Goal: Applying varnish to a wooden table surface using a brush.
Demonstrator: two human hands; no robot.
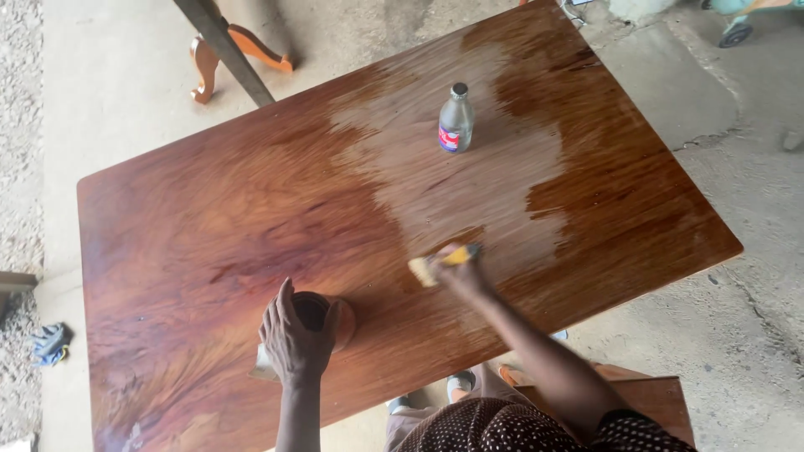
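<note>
A wide wooden tabletop (209, 226) was being coated — glossy at its left and right, duller in the middle around a far glass bottle (456, 119). A small pot (322, 318) near the front edge was gripped by the left hand (293, 335). The brush (440, 263), clasped in the right hand (463, 272), was best drawn in long, even strokes along the grain.

Hands grip a tin (322, 316) and brush (435, 264) on glossy tabletop (209, 218)

You see a capped glass bottle (456, 119) standing near the tabletop's far edge, and a carved wooden leg (219, 52) lying on the concrete beyond its far left corner.
</note>
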